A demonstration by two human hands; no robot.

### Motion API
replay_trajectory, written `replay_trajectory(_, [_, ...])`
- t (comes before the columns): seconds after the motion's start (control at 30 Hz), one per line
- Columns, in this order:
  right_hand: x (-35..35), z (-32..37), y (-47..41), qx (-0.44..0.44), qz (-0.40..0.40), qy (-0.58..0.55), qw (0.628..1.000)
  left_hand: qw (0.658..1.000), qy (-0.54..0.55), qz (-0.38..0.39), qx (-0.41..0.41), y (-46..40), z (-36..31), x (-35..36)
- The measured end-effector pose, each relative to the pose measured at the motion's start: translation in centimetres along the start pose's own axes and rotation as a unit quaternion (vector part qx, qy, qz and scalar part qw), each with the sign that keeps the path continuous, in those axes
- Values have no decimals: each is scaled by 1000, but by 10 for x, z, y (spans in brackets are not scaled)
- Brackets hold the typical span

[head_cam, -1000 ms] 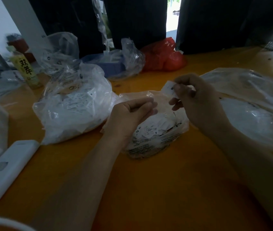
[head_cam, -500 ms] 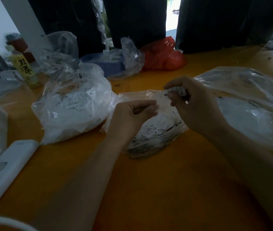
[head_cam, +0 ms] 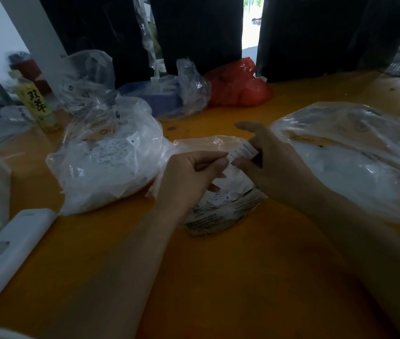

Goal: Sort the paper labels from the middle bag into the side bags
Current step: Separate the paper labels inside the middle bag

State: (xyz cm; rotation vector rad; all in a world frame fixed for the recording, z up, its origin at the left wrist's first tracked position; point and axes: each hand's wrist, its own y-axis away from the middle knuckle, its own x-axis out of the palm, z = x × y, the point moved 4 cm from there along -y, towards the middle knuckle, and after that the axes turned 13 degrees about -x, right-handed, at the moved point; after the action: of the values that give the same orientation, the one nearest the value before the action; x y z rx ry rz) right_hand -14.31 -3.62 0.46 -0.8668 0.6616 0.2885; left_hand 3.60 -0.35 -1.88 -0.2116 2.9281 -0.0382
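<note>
Paper label [head_cam: 243, 150] pinched between left hand [head_cam: 189, 177] and right hand [head_cam: 267, 165]; middle bag [head_cam: 218, 211] part-full; side bags at 9 and 3 o'clock filling

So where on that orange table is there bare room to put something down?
Mostly the near orange tabletop, between the forearms, right of the white flat device. A smaller strip lies before the red plastic bag. The middle is crowded: three clear plastic bags and both hands.

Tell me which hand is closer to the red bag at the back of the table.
Right. The right hand sits in front of the red bag, almost directly below it in view; the left hand is farther over to the left.
</note>
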Motion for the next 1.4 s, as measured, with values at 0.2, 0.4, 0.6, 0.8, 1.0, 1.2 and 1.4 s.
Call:
replay_trajectory(0.2, [-11,-3,1,61,-110,-17,992,1000,23,-14,-10,-1,-1,-3])
replay_trajectory(0.4, [-5,6,1,37,-92,-30,995,999,33,-26,-22,-1,-1,-4])
replay_trajectory(0.6, [-9,7,3,55,-121,-39,990,998,51,-19,-29,-1,-3,-3])
replay_trajectory(0.8, [1,14,2,39,-51,-85,994,995,66,-38,-63,-3,-1,-6])
replay_trajectory(1.0, [-9,8,3,56,-114,-36,991,995,-59,-71,31,4,-14,-10])
replay_trajectory(1.2, [-28,1,0,73,23,268,960,845,-274,-386,247,21,-52,-64])
replay_trajectory(1.4, [-53,-18,9,182,181,392,884,797,-393,-456,49,11,-29,-137])
